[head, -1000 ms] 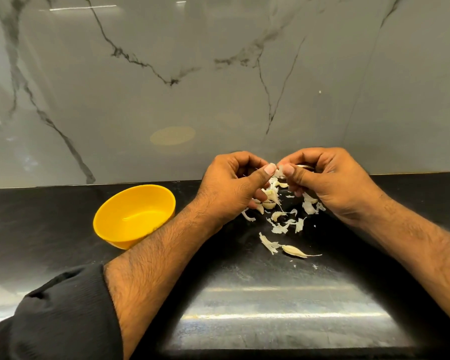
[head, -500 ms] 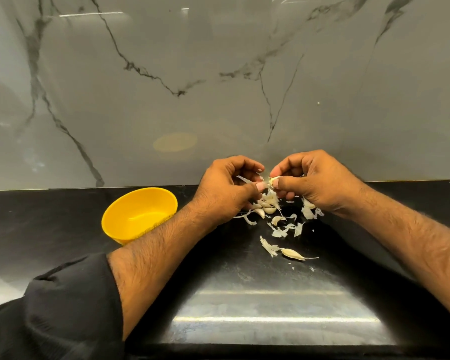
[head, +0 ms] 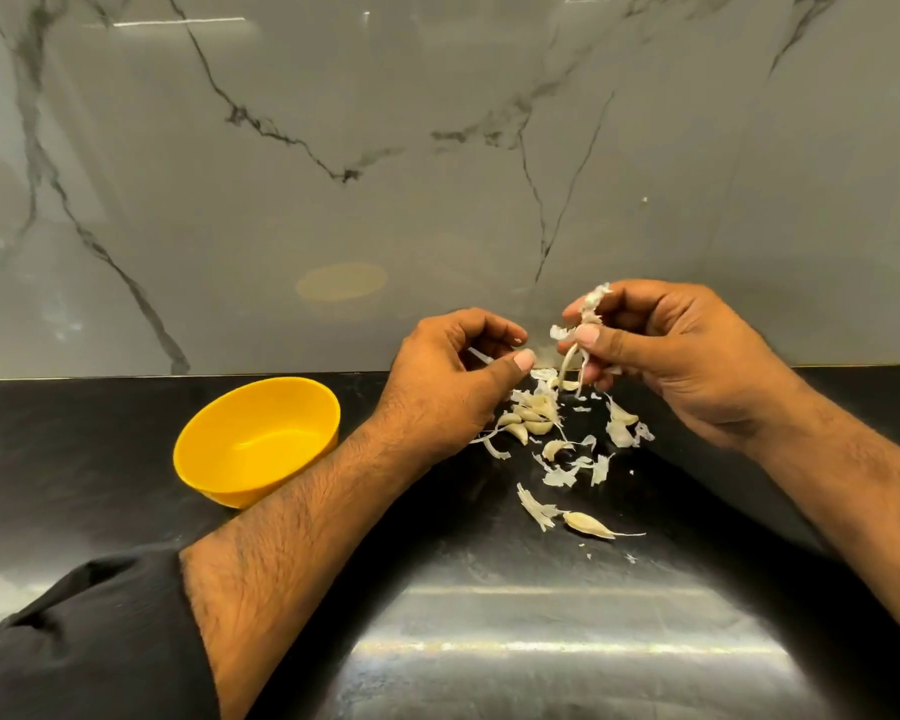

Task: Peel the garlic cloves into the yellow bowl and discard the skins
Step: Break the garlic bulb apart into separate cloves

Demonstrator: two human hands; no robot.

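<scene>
The yellow bowl [head: 261, 439] stands empty on the black counter, left of my hands. My right hand [head: 681, 361] pinches a ragged bunch of garlic skin and stem [head: 583, 330] between thumb and fingers, held above the pile. My left hand [head: 453, 381] is curled just left of it, with a thin sliver of skin [head: 481, 356] between thumb and fingers. Under both hands lie several garlic cloves [head: 531, 420] and scattered papery skins [head: 578, 465]. One unpeeled clove [head: 588, 525] lies apart, nearer to me.
A grey marble backsplash [head: 437, 174] rises right behind the black counter [head: 74, 459]. My black sleeve [head: 89, 641] is pushed up at the lower left. A bright reflection sits on the counter's near part.
My hands have drawn apart. The right hand has lifted up and to the right with the skin bunch. The left hand has stayed low over the pile.
</scene>
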